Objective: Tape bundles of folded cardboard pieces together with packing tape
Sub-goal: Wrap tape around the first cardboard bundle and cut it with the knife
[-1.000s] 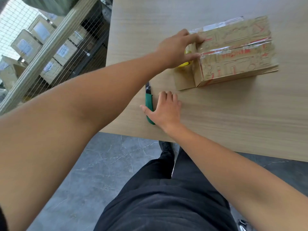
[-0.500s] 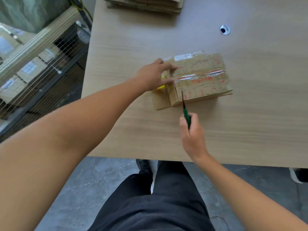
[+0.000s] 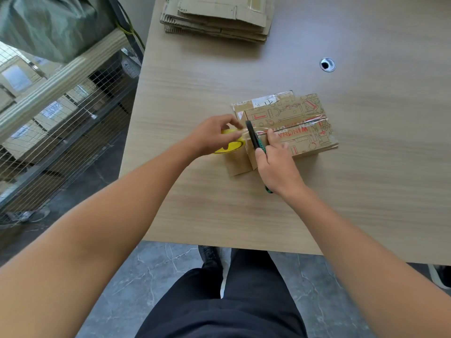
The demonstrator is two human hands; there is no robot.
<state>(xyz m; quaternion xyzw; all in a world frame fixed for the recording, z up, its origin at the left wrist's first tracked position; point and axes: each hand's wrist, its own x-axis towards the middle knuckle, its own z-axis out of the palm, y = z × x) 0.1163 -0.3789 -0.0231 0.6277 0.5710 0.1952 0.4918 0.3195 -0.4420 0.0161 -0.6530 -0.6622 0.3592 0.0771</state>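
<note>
Bundle of folded cardboard [image 3: 288, 125], printed in red and black, lying flat on the table [image 3: 366, 191], about midway between the near and far edges and closer to the left edge. A band of clear tape [image 3: 314, 123] runs lengthwise across its top face. At the bundle's left end, the tape stretches to a yellow tape roll [image 3: 228, 146], which stands just beside the bundle on a protruding cardboard flap. The left hand [image 3: 212, 135] holds the roll, fingers and thumb curled round it. The right hand [image 3: 275, 164] grips the green handle of a utility knife [image 3: 255, 139], fingers closed round it; the knife's dark tip lies against the stretched tape at the bundle's left end. At the far edge, a stack of flattened cardboard [image 3: 217, 18]. A round cable hole [image 3: 327, 64] lies beyond the bundle, to its right. Past the left edge, a wire-mesh cage [image 3: 61, 118] with a green bag [image 3: 53, 23] on top.
</note>
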